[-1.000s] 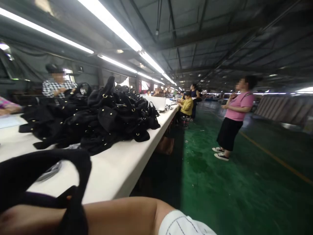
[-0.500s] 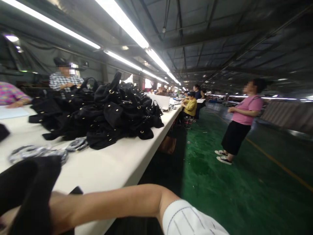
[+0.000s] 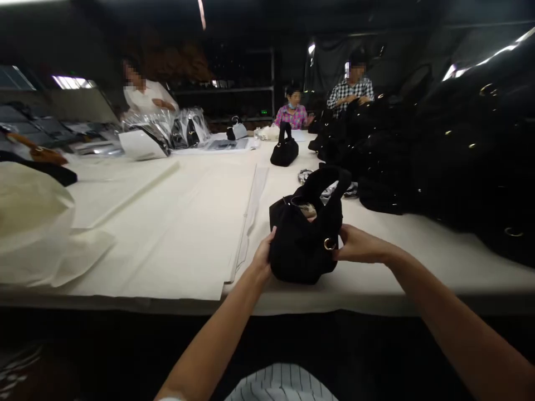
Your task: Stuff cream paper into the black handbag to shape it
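Note:
A black handbag with a gold ring and a looped handle stands on the pale table right in front of me. My left hand grips its left side, fingers partly hidden behind it. On the other side, my right hand holds the bag close to the gold ring, its fingertips partly out of sight. Light-coloured material shows in the bag's opening. Behind it lie coiled bundles that look like straps or chains in plastic.
A large heap of black bags fills the table's right. Another black bag stands farther back. Crumpled pale paper lies at left, with plastic-wrapped bags beyond. Several people work across the table, one in a checked shirt.
My view has swung left from the aisle to face the table. The black bag now stands before me with both hands on it; earlier, one arm reached toward black fabric at lower left.

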Tool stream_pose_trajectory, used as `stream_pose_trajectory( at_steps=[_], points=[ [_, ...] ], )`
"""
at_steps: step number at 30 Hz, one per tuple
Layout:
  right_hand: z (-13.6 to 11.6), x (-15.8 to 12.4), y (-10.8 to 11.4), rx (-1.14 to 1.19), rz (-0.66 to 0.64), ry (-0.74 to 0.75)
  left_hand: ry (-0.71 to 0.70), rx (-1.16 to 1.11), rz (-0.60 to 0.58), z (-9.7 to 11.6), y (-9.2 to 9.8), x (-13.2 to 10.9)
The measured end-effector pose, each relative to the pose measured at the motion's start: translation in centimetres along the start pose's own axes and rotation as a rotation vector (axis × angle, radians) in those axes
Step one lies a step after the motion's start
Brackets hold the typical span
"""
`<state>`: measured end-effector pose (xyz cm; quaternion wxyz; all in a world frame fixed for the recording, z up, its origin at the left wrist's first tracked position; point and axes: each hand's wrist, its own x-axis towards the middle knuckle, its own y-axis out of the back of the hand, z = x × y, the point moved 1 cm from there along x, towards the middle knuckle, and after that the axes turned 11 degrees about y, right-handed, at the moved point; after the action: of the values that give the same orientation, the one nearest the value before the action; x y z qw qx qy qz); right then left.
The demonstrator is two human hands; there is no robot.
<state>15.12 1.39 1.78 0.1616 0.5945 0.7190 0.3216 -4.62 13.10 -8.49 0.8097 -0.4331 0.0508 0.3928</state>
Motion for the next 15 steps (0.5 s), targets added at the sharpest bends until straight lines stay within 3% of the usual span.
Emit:
stream_pose_trajectory(
  at_steps=[4,8,12,15],
  points=[
    [-0.3,1.0,-0.3,-0.277,0.083,0.087,-0.113,0.016,0.201,2.2,0.2,0.2],
    [-1.7,2.8,-2.0,-0.366,0.174,0.140,-0.268,0.062,0.308,3.6,0.9,-4.0],
    [-5.0,4.7,-3.3,-0.381,0.336,0.073,-0.396,0.235,0.244,1.2,0.8,-9.6],
    [-7.8,5.7,-3.9,-0.207,0.258,-0.027,-0.614,0.393,0.268,-0.6,1.3,-11.2]
  ],
)
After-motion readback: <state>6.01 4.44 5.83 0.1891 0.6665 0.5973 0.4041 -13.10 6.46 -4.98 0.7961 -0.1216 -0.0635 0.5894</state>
